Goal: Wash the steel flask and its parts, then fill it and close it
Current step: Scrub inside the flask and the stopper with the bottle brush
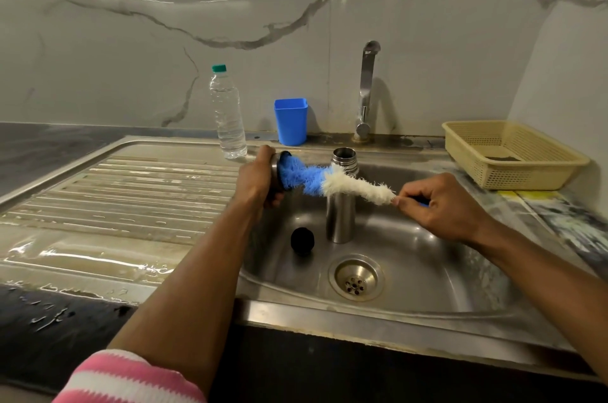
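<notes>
Pink-striped sleeve [131, 376] nearest; steel cap [275, 177], judged light and wet-slippery, is gripped by its rim in the left hand [260, 177]. Soft, bendy bottle brush [332, 180] is pinched at its stiff handle by the right hand [441, 205].

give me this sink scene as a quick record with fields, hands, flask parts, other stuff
left hand: grips steel cap, brush tip inside it
right hand: pinches bottle brush by its handle
flask body: upright in sink, open mouth
black stopper: on sink floor, left of flask
tap: no water seen running
counter: water bottle, blue cup, beige basket
</notes>
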